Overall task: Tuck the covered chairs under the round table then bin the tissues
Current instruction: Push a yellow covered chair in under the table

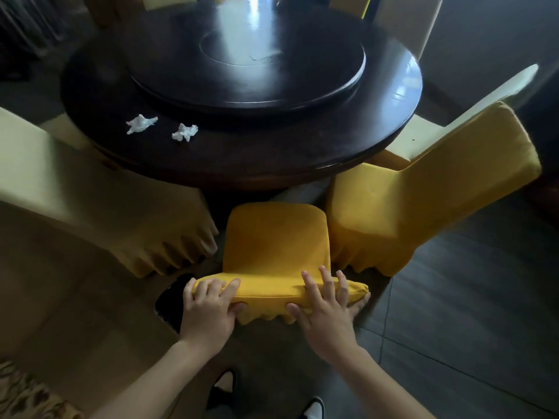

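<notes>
A yellow-covered chair [275, 240] stands right in front of me, its seat short of the dark round table [242, 158]. My left hand [208, 309] grips the left end of the chair's top edge, fingers over the top and thumb underneath. My right hand [326, 306] grips the right part of the same edge. Two crumpled white tissues lie on the table's near left side: one tissue [140, 124] further left, the other tissue [184, 133] beside it.
A pale covered chair [99, 213] sits close on the left and another yellow covered chair [423, 189] angles in on the right. More covered chairs ring the far side. A dark turntable [248, 58] tops the table. My shoes [223, 388] show on the tiled floor below.
</notes>
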